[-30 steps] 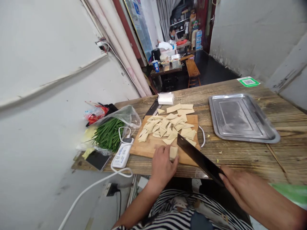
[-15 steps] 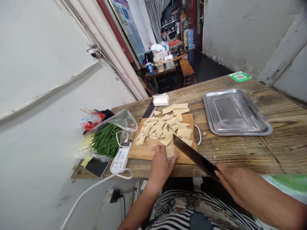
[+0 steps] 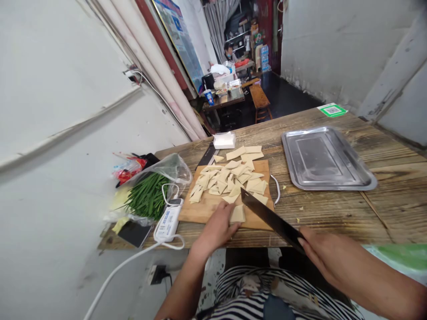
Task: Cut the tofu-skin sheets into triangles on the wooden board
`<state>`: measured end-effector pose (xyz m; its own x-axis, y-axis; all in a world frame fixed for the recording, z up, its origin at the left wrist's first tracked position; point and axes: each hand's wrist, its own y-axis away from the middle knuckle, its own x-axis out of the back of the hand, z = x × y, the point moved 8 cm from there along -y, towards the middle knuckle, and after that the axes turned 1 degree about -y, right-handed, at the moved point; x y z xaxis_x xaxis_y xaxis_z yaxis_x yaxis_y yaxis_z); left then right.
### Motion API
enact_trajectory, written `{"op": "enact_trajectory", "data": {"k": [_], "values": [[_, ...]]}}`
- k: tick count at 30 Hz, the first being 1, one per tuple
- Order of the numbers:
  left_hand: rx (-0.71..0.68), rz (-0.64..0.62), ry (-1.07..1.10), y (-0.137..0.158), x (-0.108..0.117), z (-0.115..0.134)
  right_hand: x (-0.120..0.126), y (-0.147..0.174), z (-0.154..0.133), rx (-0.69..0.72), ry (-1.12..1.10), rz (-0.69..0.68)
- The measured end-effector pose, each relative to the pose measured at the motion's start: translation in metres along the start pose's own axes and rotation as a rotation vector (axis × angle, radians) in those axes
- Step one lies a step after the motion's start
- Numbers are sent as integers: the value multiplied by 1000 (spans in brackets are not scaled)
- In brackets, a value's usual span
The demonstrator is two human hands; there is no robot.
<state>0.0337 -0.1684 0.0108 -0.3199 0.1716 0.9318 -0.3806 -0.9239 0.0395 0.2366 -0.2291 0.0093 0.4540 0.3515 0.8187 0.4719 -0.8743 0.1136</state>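
Note:
My right hand (image 3: 322, 249) is wrapped round the handle of a dark cleaver (image 3: 267, 215), its blade pointing up and left over the cutting board's right part. On the wooden cutting board (image 3: 196, 213), a small block of pale pressed tofu (image 3: 237, 214) lies near the front edge. My left hand (image 3: 216, 229) grips it at its left side, thumb toward the front and fingers behind. Behind the block, a heap of cut tofu pieces (image 3: 222, 180), many of them triangles, covers much of the board. Uncut tofu strips (image 3: 245, 153) lie at the board's far edge.
A metal tray (image 3: 325, 158) rests right of the board, beside its white handle (image 3: 276, 189). Left stand a white power strip (image 3: 168, 222) with cable and a bag of green chives (image 3: 147, 195). Behind are a white box (image 3: 224, 140) and a distant seated person (image 3: 229, 52).
My left hand has shifted slightly left and toward me, uncovering more of the tofu block. My right hand and the cleaver have stayed almost still.

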Motion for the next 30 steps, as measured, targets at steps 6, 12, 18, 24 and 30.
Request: {"op": "enact_trajectory", "data": {"k": [6,12,18,24,30], "values": [[68,38,-83,-4,-1,-4,4,2,-2,21,-1,18],[24,20,-49,-6,-3,-4,13,1,-6,54,-51,88],[39,38,-15,-3,-1,-3,15,1,-8,57,-7,80],[6,326,-61,27,6,-8,18,5,-11,79,45,97],[-256,509,-64,54,-18,-4,18,-6,-31,140,95,53]]}}
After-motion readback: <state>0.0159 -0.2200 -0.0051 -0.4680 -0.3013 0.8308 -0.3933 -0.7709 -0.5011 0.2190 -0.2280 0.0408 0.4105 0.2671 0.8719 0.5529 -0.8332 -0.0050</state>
